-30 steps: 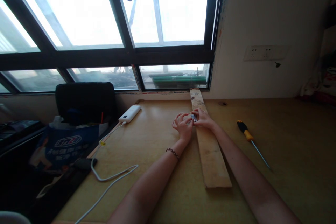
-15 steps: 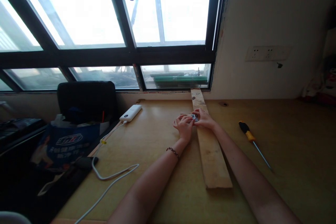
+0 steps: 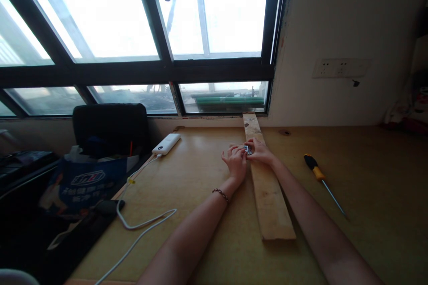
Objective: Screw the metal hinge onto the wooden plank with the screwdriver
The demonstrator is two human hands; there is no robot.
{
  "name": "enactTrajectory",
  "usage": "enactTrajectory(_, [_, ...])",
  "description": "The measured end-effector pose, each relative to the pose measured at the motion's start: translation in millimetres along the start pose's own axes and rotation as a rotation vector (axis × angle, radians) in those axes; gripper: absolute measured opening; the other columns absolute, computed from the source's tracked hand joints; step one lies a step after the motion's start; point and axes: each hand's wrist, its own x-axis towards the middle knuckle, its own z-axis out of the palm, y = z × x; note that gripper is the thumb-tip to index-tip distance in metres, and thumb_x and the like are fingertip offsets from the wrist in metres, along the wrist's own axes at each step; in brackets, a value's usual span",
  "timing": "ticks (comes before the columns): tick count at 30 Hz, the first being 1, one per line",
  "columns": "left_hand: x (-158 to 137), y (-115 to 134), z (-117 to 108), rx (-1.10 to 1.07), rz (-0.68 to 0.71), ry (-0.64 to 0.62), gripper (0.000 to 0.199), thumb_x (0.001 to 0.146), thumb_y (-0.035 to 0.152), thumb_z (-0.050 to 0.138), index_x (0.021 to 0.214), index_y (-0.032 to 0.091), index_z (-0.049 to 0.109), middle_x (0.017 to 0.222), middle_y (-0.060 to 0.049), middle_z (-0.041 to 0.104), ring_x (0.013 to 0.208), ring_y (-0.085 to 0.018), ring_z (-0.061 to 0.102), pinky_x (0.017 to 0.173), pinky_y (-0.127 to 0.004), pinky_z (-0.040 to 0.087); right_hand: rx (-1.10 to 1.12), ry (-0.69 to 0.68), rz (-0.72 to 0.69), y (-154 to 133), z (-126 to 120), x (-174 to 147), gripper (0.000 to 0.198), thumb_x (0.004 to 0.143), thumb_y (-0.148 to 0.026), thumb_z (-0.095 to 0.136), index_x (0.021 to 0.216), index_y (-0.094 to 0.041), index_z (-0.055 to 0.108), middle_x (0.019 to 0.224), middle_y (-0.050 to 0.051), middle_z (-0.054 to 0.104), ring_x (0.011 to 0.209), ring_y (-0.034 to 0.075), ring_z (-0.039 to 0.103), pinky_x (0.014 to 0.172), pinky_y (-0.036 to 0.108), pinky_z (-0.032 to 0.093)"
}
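Note:
A small shiny metal hinge [image 3: 248, 149] with holes is at the left edge of a long wooden board [image 3: 272, 205]. My right hand [image 3: 260, 150] reaches over the board and grips the hinge from the right, thumb and fingers around it. From the left, my left hand [image 3: 236, 160] pinches at the same hinge, its outer fingers raised and spread. The fingertips partly cover the hinge, so its exact contact with the board is hidden. A braided bracelet [image 3: 220, 194] circles my left wrist.
A screwdriver [image 3: 314, 167] with a black and yellow handle lies on the table [image 3: 207, 231] to the right. At the left edge rests a white power bank [image 3: 167, 143] with a white cable [image 3: 140, 226]. A black chair [image 3: 110, 127] and a blue bag [image 3: 88, 182] stand beyond it.
The outer fingers of my left hand have lifted and spread a little. My right hand keeps its hold on the hinge, and the board and screwdriver stay put.

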Motion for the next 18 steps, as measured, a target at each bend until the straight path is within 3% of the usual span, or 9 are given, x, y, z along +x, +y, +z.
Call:
enactTrajectory(8, [0.4, -1.4, -0.4, -0.006, 0.071, -0.006, 0.015, 0.081, 0.021, 0.047, 0.086, 0.024, 0.060, 0.096, -0.002, 0.066, 0.110, -0.020, 0.046, 0.104, -0.047, 0.006, 0.008, -0.001, -0.020, 3.7, 1.7, -0.1, 0.054, 0.054, -0.031, 0.072, 0.101, -0.018, 0.049, 0.106, 0.008, 0.057, 0.101, 0.023, 0.053, 0.089, 0.037, 0.039])
enactTrajectory(18, [3.6, -3.0, 3.9, -0.059, -0.042, 0.020, 0.008, 0.078, 0.031, 0.056, 0.079, 0.025, 0.061, 0.089, 0.000, 0.067, 0.103, -0.021, 0.049, 0.101, -0.044, 0.015, 0.005, 0.003, 0.000, 1.4, 0.6, -0.3, 0.057, 0.053, -0.035, 0.074, 0.102, -0.019, 0.049, 0.106, 0.008, 0.059, 0.102, 0.025, 0.053, 0.089, 0.038, 0.039])
